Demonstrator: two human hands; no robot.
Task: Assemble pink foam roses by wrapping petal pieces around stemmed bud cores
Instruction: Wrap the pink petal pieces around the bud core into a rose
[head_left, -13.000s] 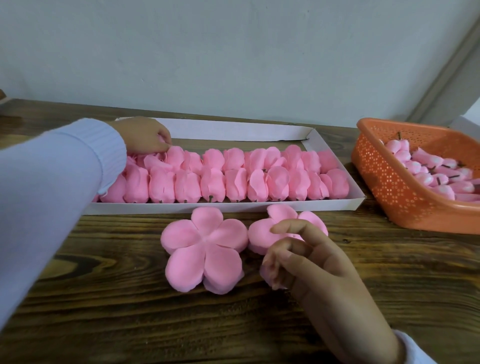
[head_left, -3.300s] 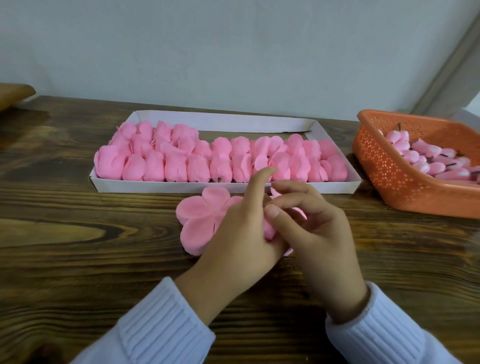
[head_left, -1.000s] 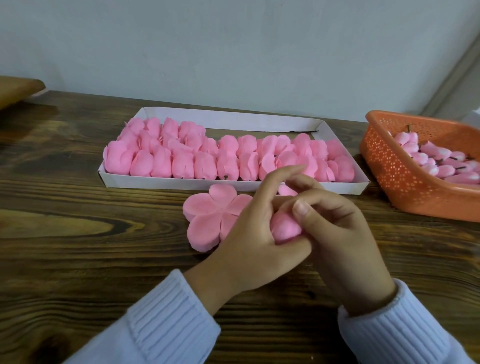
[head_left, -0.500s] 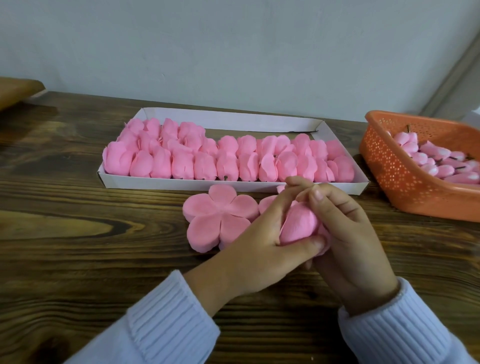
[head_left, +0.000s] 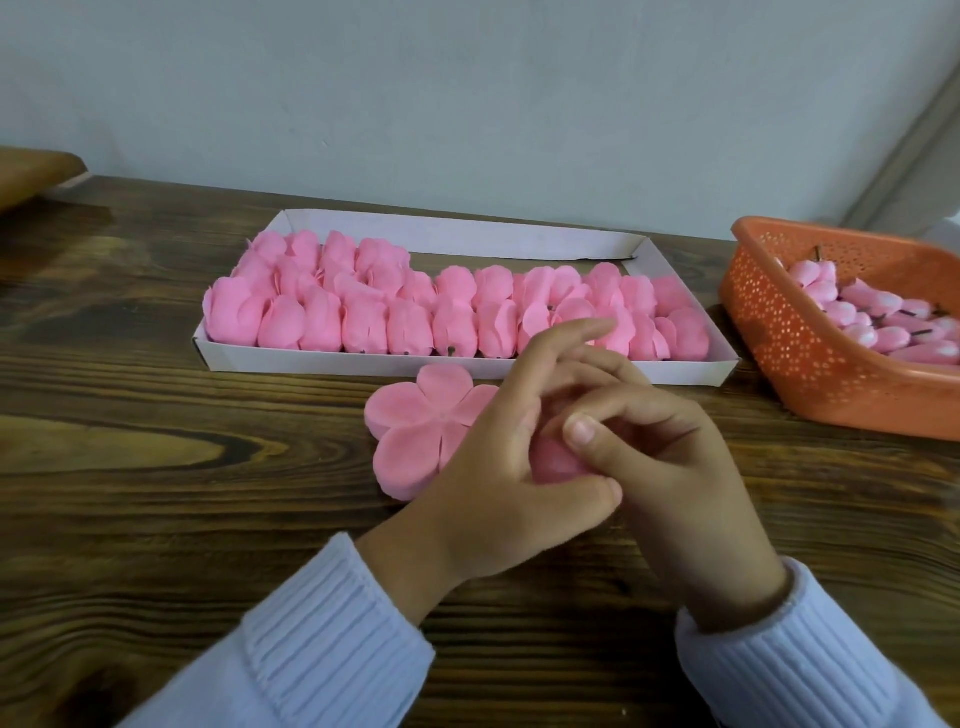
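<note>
"Rose: where is it seen?"

"Just right of the frame's centre, over the table. Only a small pink patch of it is shown; the rest is covered by fingers."

"How is it held?"

"It is clasped from both sides. The left hand is curled against it, with the thumb tucked beneath, while the forefinger is stretched toward the upper right. The right hand is closed over it from the right, with the thumb pressed onto the pink foam."

"What is found around it?"

"A flat five-lobed petal piece is laid on the table just left of the hands, its right edge hidden behind the left hand. Behind it, across the middle of the frame, a long white box is set, filled with finished roses packed in rows. At the right edge an orange basket is placed, well apart from the hands, with stemmed buds heaped in it. Pale ribbed sleeves are seen along the bottom, and a plain wall is seen behind the table."
</note>
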